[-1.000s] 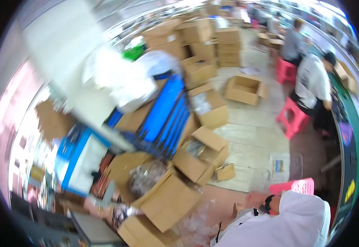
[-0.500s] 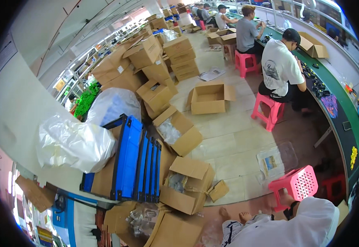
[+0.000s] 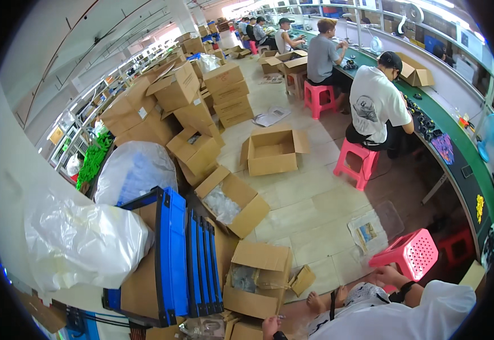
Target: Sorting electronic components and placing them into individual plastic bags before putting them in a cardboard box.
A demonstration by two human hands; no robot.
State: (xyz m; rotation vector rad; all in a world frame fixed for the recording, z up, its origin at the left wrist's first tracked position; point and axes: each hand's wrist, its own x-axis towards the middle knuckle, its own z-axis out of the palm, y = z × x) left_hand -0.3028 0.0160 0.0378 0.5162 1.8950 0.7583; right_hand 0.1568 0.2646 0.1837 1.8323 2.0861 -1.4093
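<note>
My left hand is low in the view, beside an open carton. Its fingers are curled in around a small pale thing at the fingertips that I cannot make out. My right hand is over my knee in patterned shorts, just left of a pink plastic stool with a perforated seat. Its fingers look loosely stretched and appear to hold nothing. The stool stands close to that forearm, apart from the fingers.
Blue crates with black edges stand at left beside a big white plastic bag. Open cartons and stacked boxes line the left side. At right, a person in white sits at a long green workbench.
My right hand has come off the pink stool to over my knee. The left hand has come into view at the bottom. The view has shifted, with the crates appearing lower.
</note>
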